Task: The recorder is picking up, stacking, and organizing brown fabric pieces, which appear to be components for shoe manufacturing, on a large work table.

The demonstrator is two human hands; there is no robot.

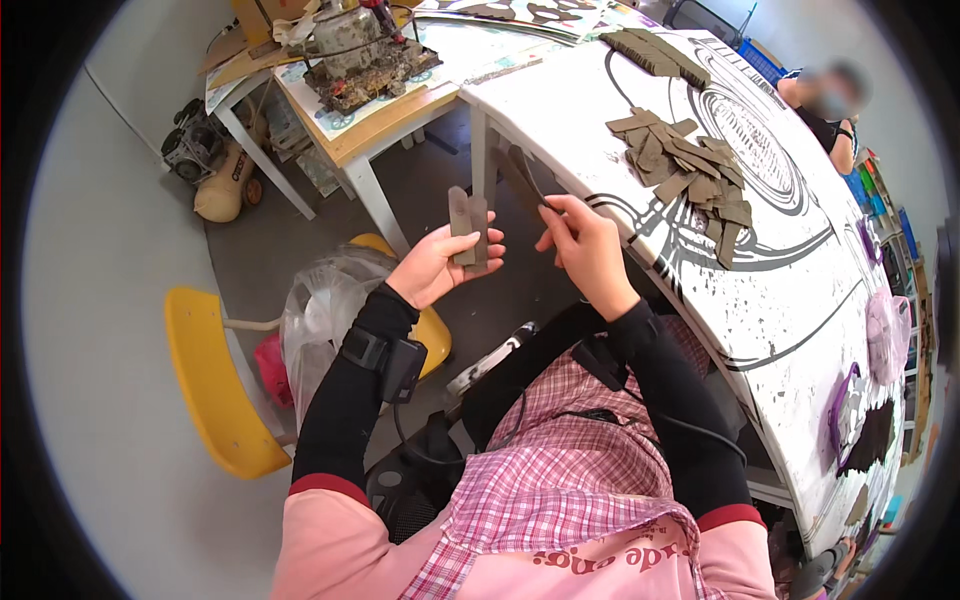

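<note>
My left hand is closed, thumb on top, on flat grey-brown strips, at least two, lying side by side with their rounded ends pointing away from me. To its right, my right hand pinches a long, dark, narrow piece that slants up and to the left; its exact kind is not clear. The two hands are apart, held in front of the edge of a white table with black line drawing on it. On that table lies a loose heap of similar grey-brown strips, with neatly stacked rows of strips behind it.
A grimy machine stands on a wooden-edged table at the far left. Below are an air compressor, a yellow chair and a clear plastic bag. Another person is across the white table. A pink bag lies at right.
</note>
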